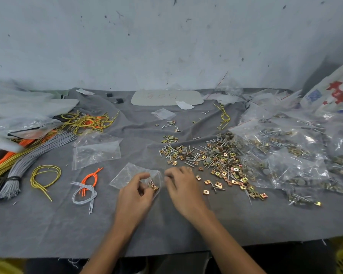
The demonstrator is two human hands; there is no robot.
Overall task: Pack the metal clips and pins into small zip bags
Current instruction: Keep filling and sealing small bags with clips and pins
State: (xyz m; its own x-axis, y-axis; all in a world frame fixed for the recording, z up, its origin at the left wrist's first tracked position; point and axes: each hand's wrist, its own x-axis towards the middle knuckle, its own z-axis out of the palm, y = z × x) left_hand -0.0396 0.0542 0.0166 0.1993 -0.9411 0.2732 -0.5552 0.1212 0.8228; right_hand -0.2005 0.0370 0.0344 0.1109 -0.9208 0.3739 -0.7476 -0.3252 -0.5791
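Note:
My left hand (136, 191) grips the mouth of a small clear zip bag (127, 175) that lies on the grey cloth, and a few gold metal clips (153, 186) sit inside by my fingers. My right hand (181, 185) hovers just right of the bag's opening, fingers curled and blurred; whether it pinches anything I cannot tell. A loose heap of gold clips and silver pins (216, 157) spreads to the right of my right hand.
Several filled clear bags (289, 151) pile at the right. Empty zip bags (96, 153) lie left of centre. Yellow, orange and grey cords (85, 186) and a grey bundle (28, 161) cover the left. A pale board (190, 95) lies by the wall.

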